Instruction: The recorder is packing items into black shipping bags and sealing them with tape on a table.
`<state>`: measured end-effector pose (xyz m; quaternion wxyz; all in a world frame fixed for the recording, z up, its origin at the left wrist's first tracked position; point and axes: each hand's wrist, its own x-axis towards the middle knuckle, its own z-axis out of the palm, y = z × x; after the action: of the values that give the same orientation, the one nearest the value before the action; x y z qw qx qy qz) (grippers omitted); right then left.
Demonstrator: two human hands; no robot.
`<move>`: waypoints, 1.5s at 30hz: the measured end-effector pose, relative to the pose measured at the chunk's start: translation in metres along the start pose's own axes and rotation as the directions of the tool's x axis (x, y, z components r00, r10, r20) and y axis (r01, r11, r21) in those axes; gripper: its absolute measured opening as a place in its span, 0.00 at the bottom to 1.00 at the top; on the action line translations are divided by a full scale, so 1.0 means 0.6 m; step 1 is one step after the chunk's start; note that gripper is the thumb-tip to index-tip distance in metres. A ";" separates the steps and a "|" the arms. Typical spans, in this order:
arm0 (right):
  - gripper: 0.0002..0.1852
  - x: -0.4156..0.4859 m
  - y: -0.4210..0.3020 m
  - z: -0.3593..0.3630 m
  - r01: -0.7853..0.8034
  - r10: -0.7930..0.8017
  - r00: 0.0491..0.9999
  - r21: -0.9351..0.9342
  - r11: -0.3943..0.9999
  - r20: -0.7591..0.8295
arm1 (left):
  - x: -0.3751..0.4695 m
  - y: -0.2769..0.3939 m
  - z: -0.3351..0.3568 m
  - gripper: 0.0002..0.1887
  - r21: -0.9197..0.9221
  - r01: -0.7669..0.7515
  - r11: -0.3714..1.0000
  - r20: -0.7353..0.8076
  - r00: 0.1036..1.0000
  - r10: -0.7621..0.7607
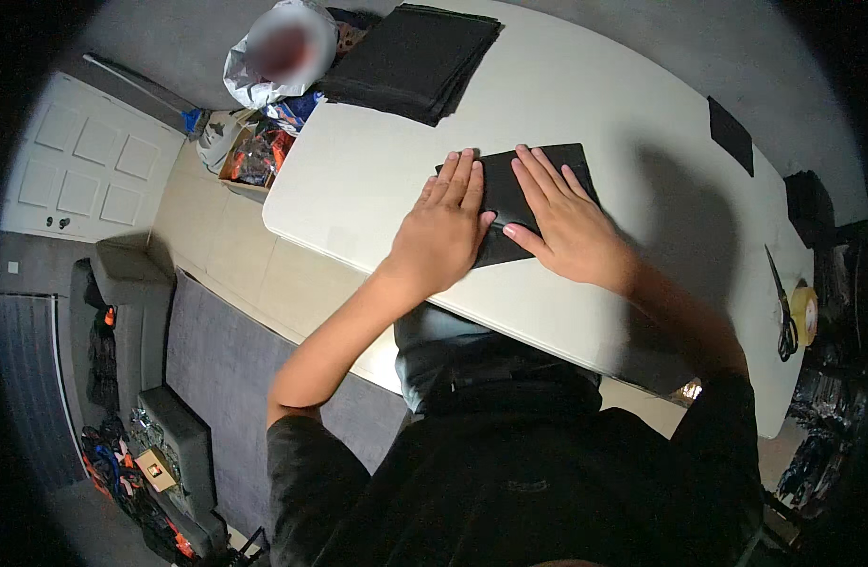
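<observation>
Both of my hands lie palm down on a black, roughly rectangular flat piece (503, 188), perhaps folded fabric or sheet material, on the white table (363, 170). My left hand (442, 225) covers its left side, fingers extended towards the far edge. On the right part rests my right hand (568, 221), its fingers somewhat spread. The two thumbs point at each other across a shiny, slightly raised spot in the middle. Neither hand grasps anything. What lies under the palms is hidden. Beyond them, a stack of larger black sheets (412, 60) sits at the table's far left.
Black-handled scissors (784, 312) and a roll of yellowish tape (803, 316) lie near the right edge. Another black piece (731, 135) rests at the far right rim. Left of the table, a cardboard box (246, 181) holds wrapped items. A grey sofa (136, 319) stands farther left.
</observation>
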<state>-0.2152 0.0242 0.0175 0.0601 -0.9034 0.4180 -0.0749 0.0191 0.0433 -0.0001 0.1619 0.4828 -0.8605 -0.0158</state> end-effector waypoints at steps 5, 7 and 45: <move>0.46 0.002 0.005 0.006 0.006 -0.006 1.000 0.003 1.000 -0.016 | -0.004 -0.028 -0.031 0.41 -0.038 -0.064 0.997 0.100 0.993 0.068; 0.46 0.012 0.001 -0.003 -0.004 0.007 0.999 -0.069 0.998 0.040 | -0.008 -0.040 -0.035 0.44 -0.047 -0.105 0.993 0.116 0.987 0.110; 0.33 0.026 0.096 -0.017 0.279 -0.280 0.960 0.158 0.947 -0.019 | -0.156 0.037 -0.038 0.18 -0.777 -0.240 0.582 -0.502 0.794 -0.343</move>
<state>-0.2500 -0.0251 0.0190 0.1214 -0.9459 0.2784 -0.1141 0.0521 0.1364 0.0008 0.6291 0.3587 -0.6403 -0.2561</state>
